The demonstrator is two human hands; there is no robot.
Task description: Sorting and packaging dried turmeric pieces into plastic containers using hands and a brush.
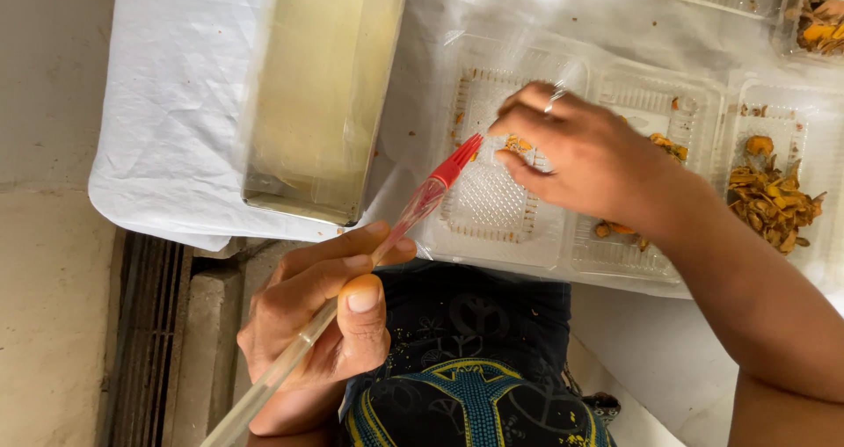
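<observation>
Left of the clear tray (492, 205) stands a tin (321, 87) of pale liquid on the white-covered worktop (167, 104). The left hand (321, 319), its grip closed on a red-tipped brush (444, 173), points the bristles at the tray. Above the tray, the right hand (589, 157) pinches an orange piece (517, 145). To my eye the piece is being brushed; a steady hold matters.
</observation>
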